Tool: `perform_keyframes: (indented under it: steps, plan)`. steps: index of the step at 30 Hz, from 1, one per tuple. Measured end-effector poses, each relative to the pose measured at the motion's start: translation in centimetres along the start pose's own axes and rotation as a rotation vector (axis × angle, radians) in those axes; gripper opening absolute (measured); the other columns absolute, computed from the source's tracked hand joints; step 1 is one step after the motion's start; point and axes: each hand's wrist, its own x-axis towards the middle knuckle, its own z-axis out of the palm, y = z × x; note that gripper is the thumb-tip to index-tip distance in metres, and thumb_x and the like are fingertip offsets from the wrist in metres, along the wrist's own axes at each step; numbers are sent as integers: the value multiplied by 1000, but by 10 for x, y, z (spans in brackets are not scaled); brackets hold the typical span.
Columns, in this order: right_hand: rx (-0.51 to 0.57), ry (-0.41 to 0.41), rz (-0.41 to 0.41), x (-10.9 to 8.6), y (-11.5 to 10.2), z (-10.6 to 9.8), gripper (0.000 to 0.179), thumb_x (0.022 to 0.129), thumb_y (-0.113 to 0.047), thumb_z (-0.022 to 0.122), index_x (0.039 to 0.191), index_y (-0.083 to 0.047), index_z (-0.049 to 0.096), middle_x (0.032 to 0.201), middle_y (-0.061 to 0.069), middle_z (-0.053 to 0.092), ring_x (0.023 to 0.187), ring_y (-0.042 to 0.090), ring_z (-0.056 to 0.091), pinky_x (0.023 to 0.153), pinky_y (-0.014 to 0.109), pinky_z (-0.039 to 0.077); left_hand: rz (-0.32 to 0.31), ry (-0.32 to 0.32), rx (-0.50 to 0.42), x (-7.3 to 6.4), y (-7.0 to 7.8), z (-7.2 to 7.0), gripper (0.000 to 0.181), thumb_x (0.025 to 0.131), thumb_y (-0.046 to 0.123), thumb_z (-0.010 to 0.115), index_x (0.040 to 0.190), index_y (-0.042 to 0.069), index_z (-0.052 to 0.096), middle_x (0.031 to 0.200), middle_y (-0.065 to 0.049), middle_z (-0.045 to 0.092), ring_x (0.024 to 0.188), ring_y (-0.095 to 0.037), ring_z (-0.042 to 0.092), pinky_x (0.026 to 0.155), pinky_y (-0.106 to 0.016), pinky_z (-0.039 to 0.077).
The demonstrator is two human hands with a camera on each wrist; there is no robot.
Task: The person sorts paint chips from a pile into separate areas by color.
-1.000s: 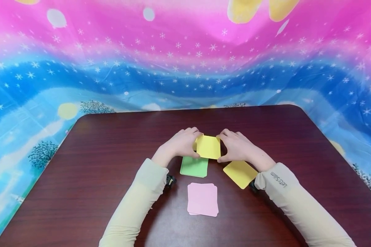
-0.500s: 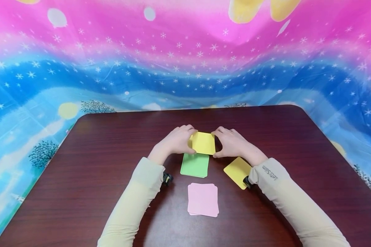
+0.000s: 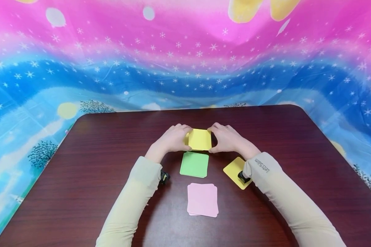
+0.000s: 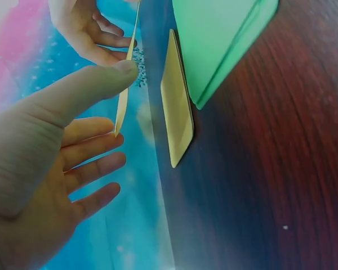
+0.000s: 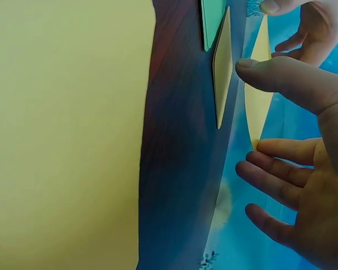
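A square yellow card (image 3: 200,139) is held by its two sides, my left hand (image 3: 174,138) pinching the left edge and my right hand (image 3: 227,138) the right. Both wrist views show this card raised over the table, thumb on one face and fingertips at the other. Below it lie more yellow cards (image 4: 177,104), nearly hidden by the held card in the head view. Just on the near side rests a small stack of green cards (image 3: 194,165). Another yellow card (image 3: 234,170) lies turned at an angle beneath my right wrist.
Nearer to me on the dark wooden table (image 3: 111,192) sits a stack of pink cards (image 3: 202,200), slightly uneven at the corners. A patterned cloth (image 3: 185,58) hangs behind the table's far edge. Black wrist cameras (image 3: 164,177) hang under both sleeves.
Both hands have carried the yellow card away from me and a little to the left. It no longer covers part of the green stack, and my right wrist now overlaps the angled yellow card.
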Motion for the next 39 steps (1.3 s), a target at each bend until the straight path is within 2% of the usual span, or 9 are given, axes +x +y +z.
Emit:
perform_keyframes:
  steps: [11,16,31,39]
  plan:
    - [14,-55,11,13,-6,5,70,70,-44,73,126,-9,51,123,9,49,115,23,45,98,48,31,-33,-70,7,-1,-12,9,62,78,37,69,129,8,50,137,-9,44,120,-27,42,99,-41,34]
    - [0,-81,7,17,-9,7,64,71,-44,72,123,-10,54,123,9,50,114,23,46,97,48,31,-68,-106,-3,0,-14,11,61,79,37,68,131,11,49,140,-8,40,123,-26,39,102,-40,30]
    - [-29,-140,-10,23,-10,12,57,75,-43,69,123,-14,56,125,7,49,117,25,44,96,48,32,-119,-148,-61,2,-21,20,58,80,35,67,130,11,50,139,-8,42,125,-27,37,103,-42,29]
    - [-32,-159,0,21,-8,12,59,76,-43,69,126,-15,55,129,8,46,119,26,42,97,49,31,-132,-174,-89,6,-19,21,59,79,34,68,130,9,49,142,-10,35,129,-29,33,105,-45,27]
